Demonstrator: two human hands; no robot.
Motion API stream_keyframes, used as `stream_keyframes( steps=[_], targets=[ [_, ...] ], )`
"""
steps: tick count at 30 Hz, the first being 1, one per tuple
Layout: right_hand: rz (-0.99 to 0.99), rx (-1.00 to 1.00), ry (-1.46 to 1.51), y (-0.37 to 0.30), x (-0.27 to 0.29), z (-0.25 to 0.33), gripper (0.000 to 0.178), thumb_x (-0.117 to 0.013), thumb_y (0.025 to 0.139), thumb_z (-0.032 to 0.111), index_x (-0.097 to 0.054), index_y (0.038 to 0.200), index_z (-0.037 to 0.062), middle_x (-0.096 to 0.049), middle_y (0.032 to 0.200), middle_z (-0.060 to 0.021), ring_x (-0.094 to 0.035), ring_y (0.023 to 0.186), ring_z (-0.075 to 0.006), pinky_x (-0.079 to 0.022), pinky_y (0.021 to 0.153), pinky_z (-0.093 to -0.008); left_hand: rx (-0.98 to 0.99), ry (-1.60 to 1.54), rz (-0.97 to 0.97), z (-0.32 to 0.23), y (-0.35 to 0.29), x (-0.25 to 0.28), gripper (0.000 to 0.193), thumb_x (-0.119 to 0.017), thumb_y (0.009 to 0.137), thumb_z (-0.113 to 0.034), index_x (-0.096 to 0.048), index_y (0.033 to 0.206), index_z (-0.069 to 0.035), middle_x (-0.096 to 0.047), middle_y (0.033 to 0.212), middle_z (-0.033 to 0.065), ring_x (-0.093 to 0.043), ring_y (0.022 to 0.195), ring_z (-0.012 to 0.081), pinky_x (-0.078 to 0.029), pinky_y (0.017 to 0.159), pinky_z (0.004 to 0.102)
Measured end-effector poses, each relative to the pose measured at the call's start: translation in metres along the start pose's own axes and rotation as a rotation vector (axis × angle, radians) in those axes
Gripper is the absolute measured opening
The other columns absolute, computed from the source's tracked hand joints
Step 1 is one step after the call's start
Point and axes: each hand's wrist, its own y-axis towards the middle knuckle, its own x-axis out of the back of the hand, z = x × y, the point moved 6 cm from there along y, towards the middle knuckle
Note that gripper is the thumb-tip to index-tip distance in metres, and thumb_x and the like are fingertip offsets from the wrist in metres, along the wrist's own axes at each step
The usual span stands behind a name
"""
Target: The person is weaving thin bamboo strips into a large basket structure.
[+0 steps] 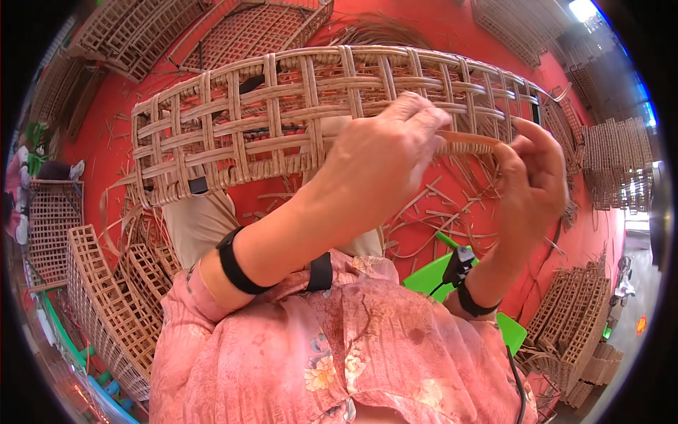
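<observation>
An open-weave basket panel (pixel 272 106) of brown wicker strips lies lengthwise across my lap. My left hand (pixel 388 145) is over its near side, fingers pinched together at the left end of a flat wicker strip (pixel 470 138). To the right, my right hand (pixel 531 173) grips the other end of this strip between thumb and curled fingers. The strip bows slightly between my hands, in front of the panel's bound lower edge. My left fingertips are partly hidden behind the back of the hand, so their exact contact with the weave cannot be seen.
Loose wicker offcuts (pixel 438 205) litter the red floor (pixel 494 240). Stacked woven panels stand at the left (pixel 106 304), lower right (pixel 568 318) and far right (pixel 618 162). A green plastic seat (pixel 431 275) shows beside my right forearm. More frames (pixel 254 35) lie beyond the panel.
</observation>
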Motion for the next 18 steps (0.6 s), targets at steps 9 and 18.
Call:
stream_keyframes(
  steps=[9,18],
  targets=[
    [0.135,-0.125,-0.03,0.01,-0.018,-0.026,0.03,-0.065,0.095,0.006,-0.061,0.124,0.0001,-0.073,0.094,-0.0077,-0.059,0.07,-0.004,-0.049,0.059,-0.0203,0.262,-0.184,0.018,-0.001,0.01,0.006,0.02,-0.066,0.086,-0.008,-0.065,0.106,-0.006,-0.063,0.067,0.0121,-0.065,0.061,0.0264,-0.05,0.056,0.0365],
    [0.406,0.041,-0.357,0.016,-0.046,-0.028,0.023,-0.056,0.095,0.008,-0.061,0.117,0.0022,-0.071,0.09,-0.0197,-0.071,0.081,-0.0333,-0.054,0.073,-0.0409,0.205,-0.082,0.156,0.001,0.021,-0.009,0.02,-0.066,0.087,-0.008,-0.059,0.105,-0.005,-0.063,0.071,0.0145,-0.066,0.071,0.0343,-0.05,0.067,0.0425]
  ],
)
